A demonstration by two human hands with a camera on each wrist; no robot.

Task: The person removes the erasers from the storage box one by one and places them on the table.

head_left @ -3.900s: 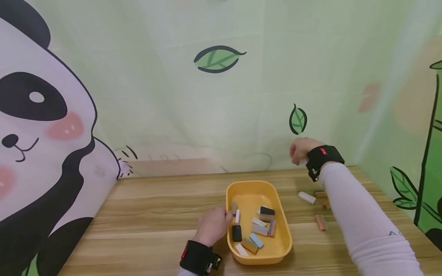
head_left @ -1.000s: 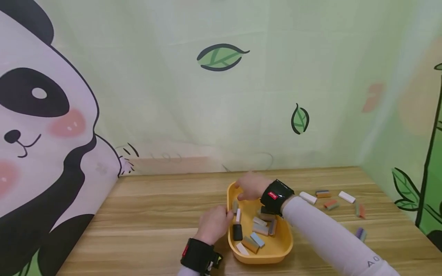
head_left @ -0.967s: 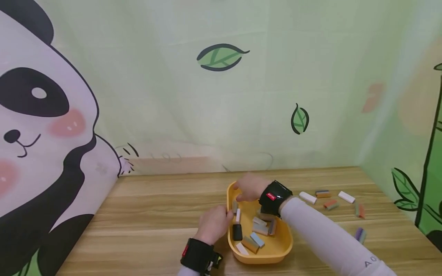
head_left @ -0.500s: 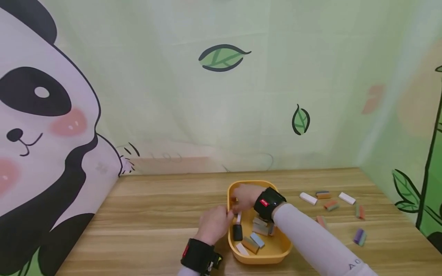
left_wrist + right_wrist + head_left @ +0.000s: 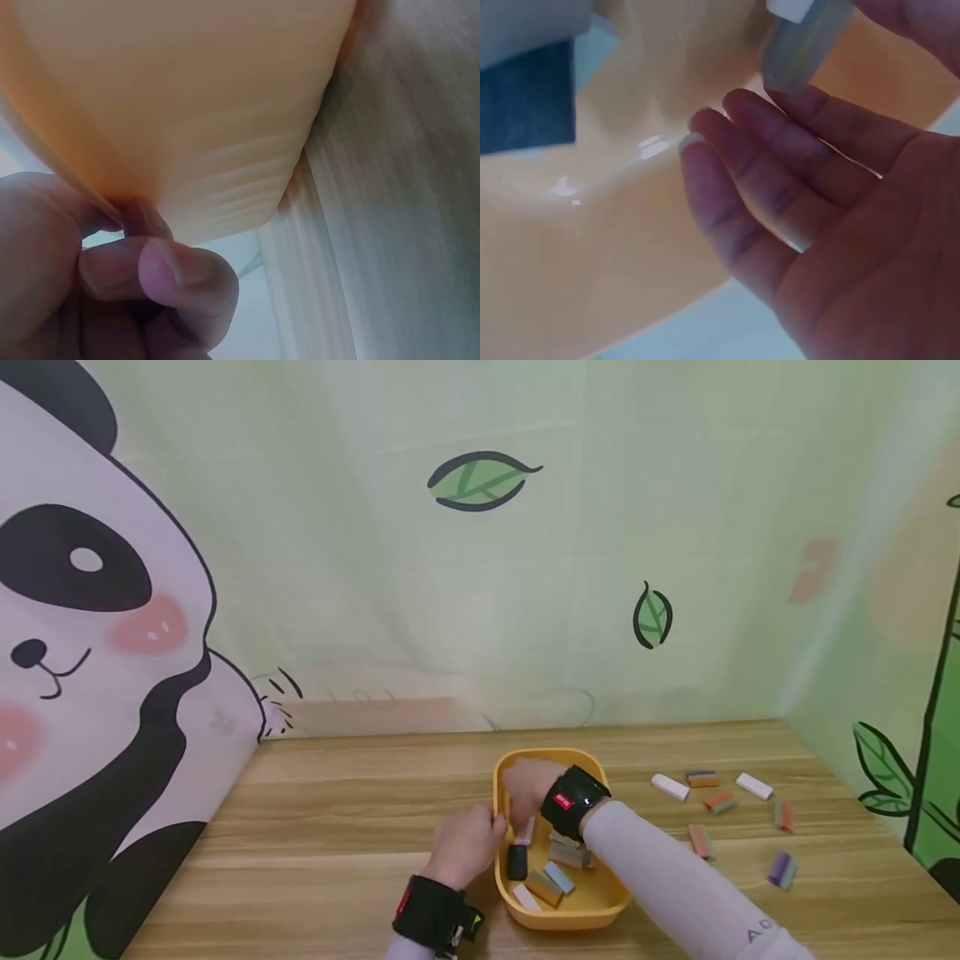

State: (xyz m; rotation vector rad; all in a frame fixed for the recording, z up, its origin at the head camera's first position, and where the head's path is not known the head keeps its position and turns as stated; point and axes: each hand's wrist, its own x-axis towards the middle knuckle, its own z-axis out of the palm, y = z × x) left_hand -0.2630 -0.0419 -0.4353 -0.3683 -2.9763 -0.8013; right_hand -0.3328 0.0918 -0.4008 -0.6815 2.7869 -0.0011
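Note:
A yellow plastic bin (image 5: 558,920) stands on the wooden table with several eraser-like blocks inside. My left hand (image 5: 467,842) pinches its left rim, also visible in the left wrist view. My right hand (image 5: 531,785) reaches down inside the bin's left side. In the right wrist view, a grey-green eraser (image 5: 799,56) lies between thumb and index finger, the other fingers fairly straight. Beside it is a white eraser (image 5: 527,832). A black eraser (image 5: 517,862), a tan one (image 5: 543,888) and a light blue one (image 5: 558,877) lie nearer the front. My right wrist partly covers the others.
Right of the bin, loose erasers lie scattered: two white ones, one of them a rounded white eraser (image 5: 670,787), several orange-and-grey ones such as one eraser (image 5: 699,842), and a purple-green eraser (image 5: 782,871). A printed cloth backdrop (image 5: 375,568) rises behind the table.
My right hand has come from above the table's far right into the bin, then lower and nearer the front. The white eraser beside it has shifted and turned slightly. My left hand stays put.

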